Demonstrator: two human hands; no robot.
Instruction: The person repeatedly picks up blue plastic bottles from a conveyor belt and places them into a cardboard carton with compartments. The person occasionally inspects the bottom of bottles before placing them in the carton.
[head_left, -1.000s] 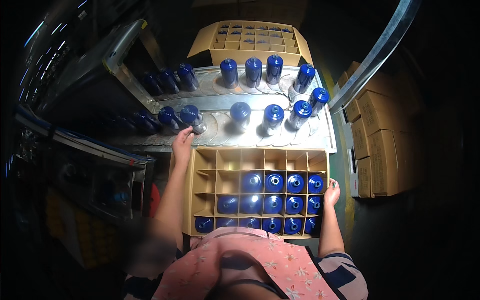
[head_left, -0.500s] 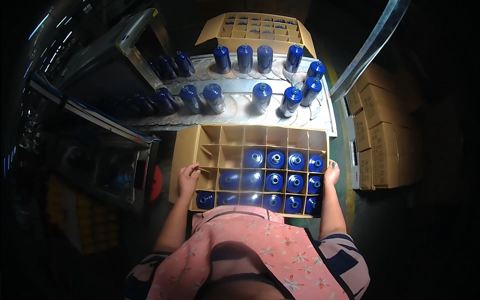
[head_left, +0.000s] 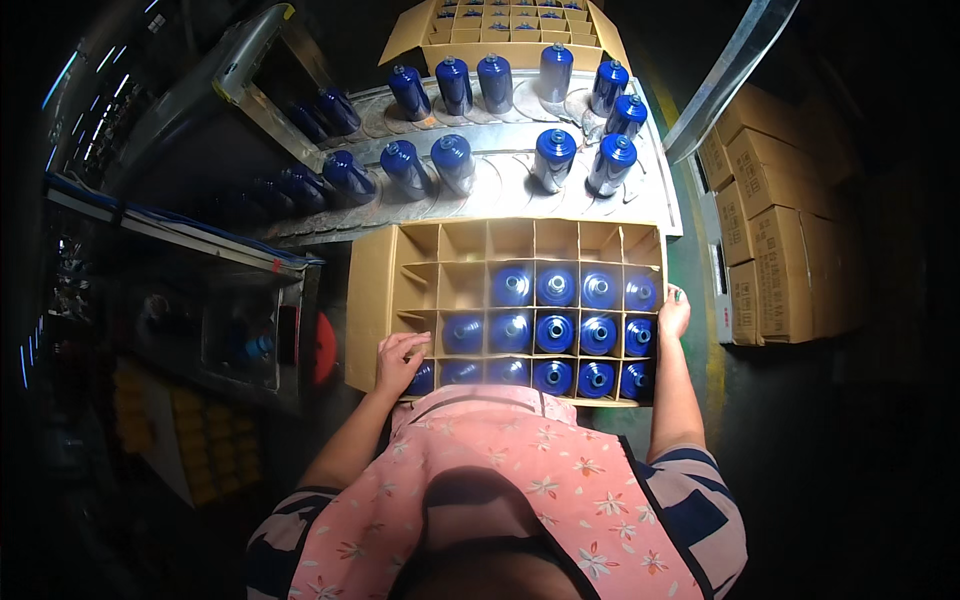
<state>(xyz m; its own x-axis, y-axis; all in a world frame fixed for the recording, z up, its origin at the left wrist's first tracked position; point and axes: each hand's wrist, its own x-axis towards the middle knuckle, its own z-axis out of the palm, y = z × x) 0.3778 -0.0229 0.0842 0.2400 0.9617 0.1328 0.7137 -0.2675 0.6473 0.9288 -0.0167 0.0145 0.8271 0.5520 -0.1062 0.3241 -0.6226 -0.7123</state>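
A cardboard carton (head_left: 370,310) with a grid of dividers lies right in front of me. Blue bottles (head_left: 555,333) with narrow open necks stand upright in many of its cells; those in the far row and several at the left hold none. At the carton's left side, my left hand (head_left: 402,362) is closed, its fingertips pinching a cardboard divider (head_left: 428,350) above the near cells. One blue bottle (head_left: 420,380) is partly hidden beneath that hand. My right hand (head_left: 675,312) grips the carton's right wall.
Beyond the carton, a two-lane conveyor (head_left: 500,205) carries more blue bottles (head_left: 555,160). Another divided carton (head_left: 510,55) stands behind it. Stacked closed cartons (head_left: 790,250) are at the right, beside a slanting metal post (head_left: 730,80). A red disc (head_left: 325,348) sits left of my carton.
My left hand has shifted right and inward along the dividers. Bottles in the near conveyor lane have moved right, those in the far lane left. My view has tilted a little; my right hand stays at the wall.
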